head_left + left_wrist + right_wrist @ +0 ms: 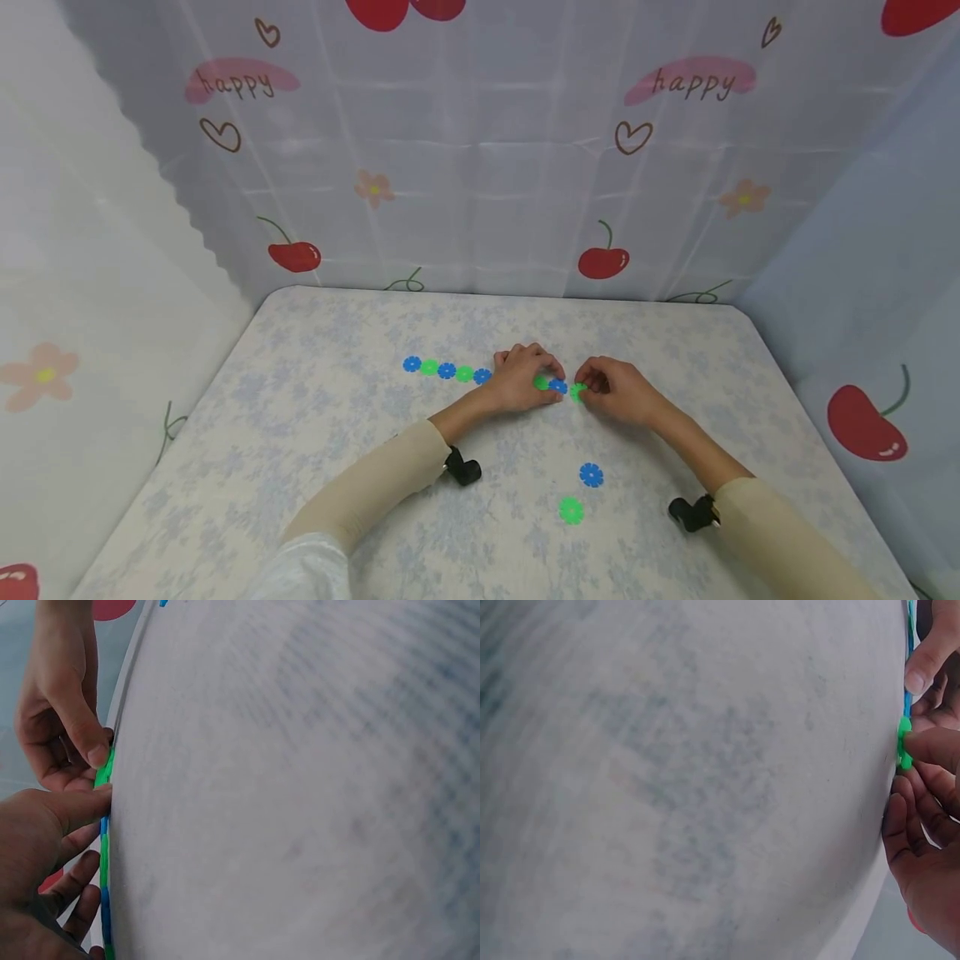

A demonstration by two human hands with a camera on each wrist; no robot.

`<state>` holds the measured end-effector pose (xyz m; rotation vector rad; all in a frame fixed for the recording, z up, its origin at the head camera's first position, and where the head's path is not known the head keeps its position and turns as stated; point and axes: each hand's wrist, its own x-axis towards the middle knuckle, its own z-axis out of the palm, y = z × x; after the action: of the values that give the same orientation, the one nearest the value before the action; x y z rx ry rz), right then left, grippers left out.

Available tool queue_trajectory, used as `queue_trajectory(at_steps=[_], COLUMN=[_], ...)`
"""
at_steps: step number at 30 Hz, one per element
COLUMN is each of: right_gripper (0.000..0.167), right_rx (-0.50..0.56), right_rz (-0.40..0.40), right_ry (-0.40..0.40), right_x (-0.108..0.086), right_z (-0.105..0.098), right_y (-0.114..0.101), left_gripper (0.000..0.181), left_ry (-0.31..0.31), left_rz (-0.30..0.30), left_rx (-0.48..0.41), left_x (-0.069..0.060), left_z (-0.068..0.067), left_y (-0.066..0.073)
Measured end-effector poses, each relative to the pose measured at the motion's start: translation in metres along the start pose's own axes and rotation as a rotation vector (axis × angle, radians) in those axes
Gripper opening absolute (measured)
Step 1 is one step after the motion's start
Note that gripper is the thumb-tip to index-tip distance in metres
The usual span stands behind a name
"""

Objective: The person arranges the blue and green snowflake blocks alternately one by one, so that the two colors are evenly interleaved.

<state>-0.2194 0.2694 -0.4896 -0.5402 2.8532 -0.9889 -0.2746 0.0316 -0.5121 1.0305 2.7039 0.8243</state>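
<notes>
A row of flat, notched plastic discs, alternately blue and green, crosses the table from a blue disc (412,364) at its left end. My left hand (521,379) arches over the row and hides part of it. Its thumb and forefinger hold the blue disc (557,386) at the right end by its edges. Just to the right, my right hand (618,392) pinches a green disc (577,392) between thumb and fingers. That green disc (905,742) appears edge-on in the right wrist view, close against the row. Whether the two discs interlock I cannot tell.
Nearer me on the patterned tabletop (300,467) lie a loose blue disc (591,475) and a loose green disc (572,511). A curtain (480,167) printed with cherries hangs behind the table's far edge. Black wrist cameras (463,468) sit on both forearms.
</notes>
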Motion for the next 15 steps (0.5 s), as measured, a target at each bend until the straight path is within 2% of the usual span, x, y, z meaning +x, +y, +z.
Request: queue_trajectory(at_steps=[8,15], right_gripper=[0.014,0.023], right_rx=[0.001,-0.008], right_rz=[-0.028,-0.064], right_ry=[0.002,0.024], right_x=[0.0037,-0.0013], right_z=[0.0023,0.0014], right_y=[0.0014,-0.0009], left_gripper=[0.025,0.025], left_ry=[-0.003,-0.003], left_rz=[-0.001,0.0], left_rx=[-0.011,0.002], left_x=[-0.0014,-0.0005], left_z=[-0.0012,-0.0011], left_y=[0.0012,0.0002])
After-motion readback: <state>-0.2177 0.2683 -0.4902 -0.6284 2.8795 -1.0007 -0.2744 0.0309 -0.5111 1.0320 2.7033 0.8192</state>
